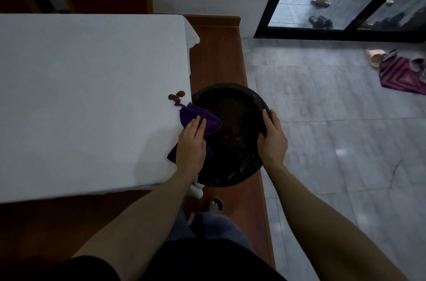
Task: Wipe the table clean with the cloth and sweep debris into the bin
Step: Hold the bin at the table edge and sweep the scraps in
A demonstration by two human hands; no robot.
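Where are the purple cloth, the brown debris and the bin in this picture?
purple cloth (208, 122), head view, on the folded part past the fingertips.
brown debris (176, 96), head view, on the middle of the small cluster.
bin (230, 178), head view, on its near rim.

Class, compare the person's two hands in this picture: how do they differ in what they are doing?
The left hand lies flat, fingers straight, pressing the purple cloth at the table edge; the right hand curls round the black bin rim. The left works over the tablecloth, the right beside the table. Both are bare.
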